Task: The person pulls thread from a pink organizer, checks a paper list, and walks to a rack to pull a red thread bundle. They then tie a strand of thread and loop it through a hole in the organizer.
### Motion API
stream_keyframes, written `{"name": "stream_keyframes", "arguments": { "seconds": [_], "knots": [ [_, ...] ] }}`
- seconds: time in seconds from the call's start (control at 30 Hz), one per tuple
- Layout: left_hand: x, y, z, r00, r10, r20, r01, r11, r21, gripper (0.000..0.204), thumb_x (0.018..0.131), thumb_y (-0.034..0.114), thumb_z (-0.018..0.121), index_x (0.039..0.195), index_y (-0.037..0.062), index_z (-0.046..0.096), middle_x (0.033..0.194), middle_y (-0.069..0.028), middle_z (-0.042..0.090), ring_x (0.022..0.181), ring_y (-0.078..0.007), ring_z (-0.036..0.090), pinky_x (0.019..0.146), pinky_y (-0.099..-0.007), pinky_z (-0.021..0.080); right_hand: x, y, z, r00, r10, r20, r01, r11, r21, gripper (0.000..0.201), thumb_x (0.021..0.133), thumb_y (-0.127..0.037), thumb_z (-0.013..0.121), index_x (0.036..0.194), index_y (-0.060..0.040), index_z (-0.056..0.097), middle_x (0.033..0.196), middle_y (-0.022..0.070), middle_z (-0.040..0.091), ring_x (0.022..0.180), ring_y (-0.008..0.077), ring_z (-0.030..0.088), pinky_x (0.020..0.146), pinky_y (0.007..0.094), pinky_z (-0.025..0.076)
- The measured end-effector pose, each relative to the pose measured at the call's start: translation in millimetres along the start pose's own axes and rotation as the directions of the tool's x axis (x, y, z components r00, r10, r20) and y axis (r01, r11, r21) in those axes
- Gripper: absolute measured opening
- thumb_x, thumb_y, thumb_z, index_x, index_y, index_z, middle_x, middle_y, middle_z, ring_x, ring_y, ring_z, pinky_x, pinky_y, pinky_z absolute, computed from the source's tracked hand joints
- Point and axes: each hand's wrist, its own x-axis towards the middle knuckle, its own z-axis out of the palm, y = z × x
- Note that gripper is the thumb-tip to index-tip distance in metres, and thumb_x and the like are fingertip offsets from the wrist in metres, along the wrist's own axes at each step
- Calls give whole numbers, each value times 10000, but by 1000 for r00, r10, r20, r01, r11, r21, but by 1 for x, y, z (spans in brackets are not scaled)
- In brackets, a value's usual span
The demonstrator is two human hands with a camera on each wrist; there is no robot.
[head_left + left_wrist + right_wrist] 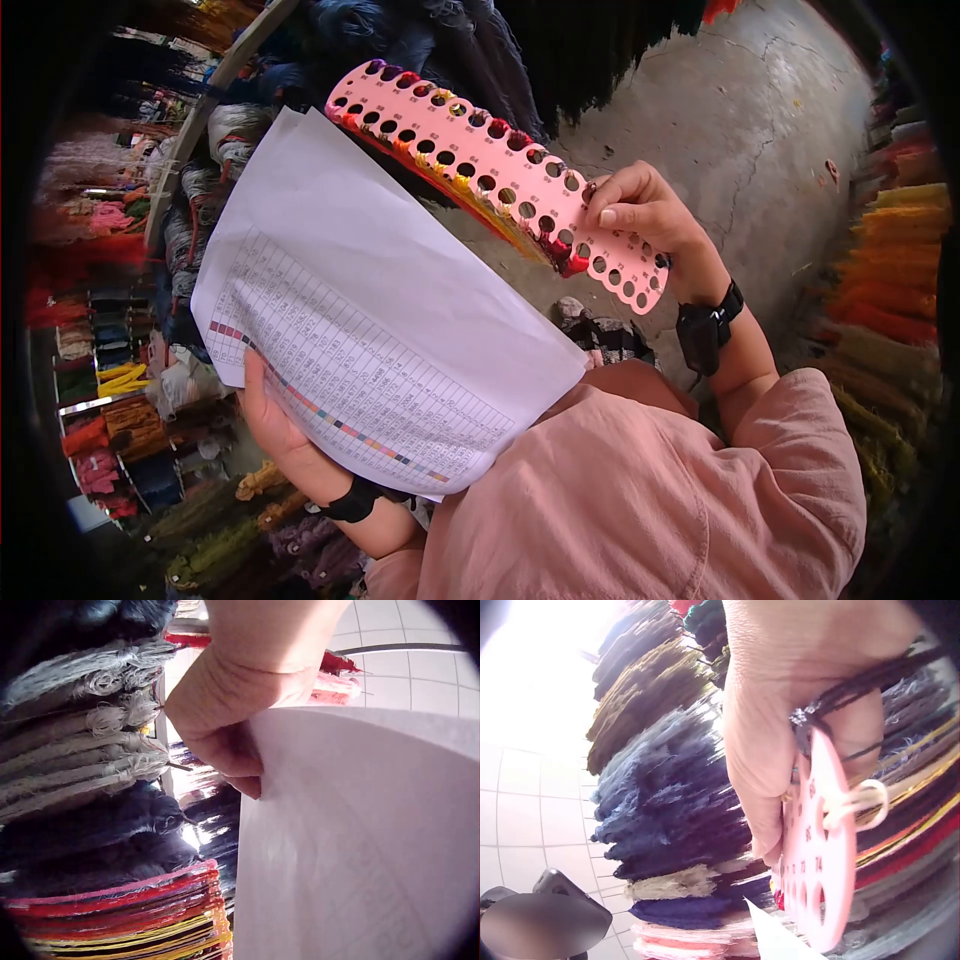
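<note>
My left hand pinches the left edge of white paper sheets, which bow across the front of the body. Printed on the paper is a table of numbers with a strip of small coloured squares. In the left wrist view, thumb and fingers meet at the paper's edge. My right hand grips a long pink thread card near its right end, thumb on top. Numbered holes line both long sides of the card, many with coloured threads looped through. Red, orange and yellow strands hang beneath it. The card's far left end overlaps the paper's upper corner.
Skeins of yarn hang on racks at the left, with grey bundles close to the paper. Dark skeins hang ahead, and orange ones at the right. Grey concrete floor lies beyond the card.
</note>
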Motion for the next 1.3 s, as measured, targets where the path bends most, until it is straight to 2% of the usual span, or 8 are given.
{"name": "stream_keyframes", "arguments": {
  "seconds": [0.23,0.47,0.53,0.6,0.8,0.93,1.17,1.3],
  "knots": [
    [1,-5,9,996,32,-79,-31,999,24,369,839,198,442,1132,-23,405,1082,-133,505,947,-218,516,807,-339,417,6,-7,-5,1000,17,3,-17,1000,-11,95,705,-53,608,742,34,622,702,68,593,621,106,533,590,209,427],
    [-6,5,10,960,131,-249,-108,989,105,340,775,114,527,1077,-28,457,990,-109,543,877,-188,531,747,-294,423,9,6,-3,995,74,-73,-88,971,-220,224,669,-180,633,636,37,588,607,50,548,518,85,453,442,219,315],
    [-11,11,6,962,141,-234,-136,990,40,297,763,79,538,1045,0,491,953,-95,561,814,-176,555,710,-286,440,9,16,10,997,-58,-49,45,970,-239,245,656,-197,637,621,40,587,584,56,534,522,109,466,461,235,336],
    [-12,12,-2,972,113,-204,-118,993,-11,248,757,78,552,995,15,531,903,-76,584,762,-154,571,662,-265,457,9,16,8,996,-81,-44,66,959,-274,241,644,-188,640,606,44,586,576,59,528,527,125,476,481,243,347],
    [-16,15,-10,966,160,-203,-173,984,-47,205,753,99,572,944,27,568,874,-61,598,728,-115,575,628,-229,461,9,-3,18,1000,-17,10,20,949,-313,240,659,-192,669,591,9,557,611,39,532,562,97,461,512,215,345],
    [-15,19,-17,965,177,-195,-194,979,-67,206,749,106,580,937,23,571,859,-59,600,724,-105,572,623,-223,454,12,-10,26,999,-39,-4,36,953,-301,231,601,-169,684,611,42,592,596,59,537,518,116,472,478,228,345],
    [-20,21,-26,962,178,-205,-188,982,-28,207,749,127,586,927,22,575,845,-54,600,706,-100,566,623,-218,442,15,-14,49,992,-106,-74,79,950,-302,251,614,-189,675,601,43,580,589,58,533,511,113,463,475,224,337],
    [-19,10,-28,965,168,-200,-180,983,-44,208,745,131,592,924,28,578,840,-48,601,709,-99,565,623,-221,442,11,-5,28,994,-98,53,110,940,-324,244,697,-212,653,687,-10,517,661,34,523,592,95,457,581,217,371]
  ]
}}
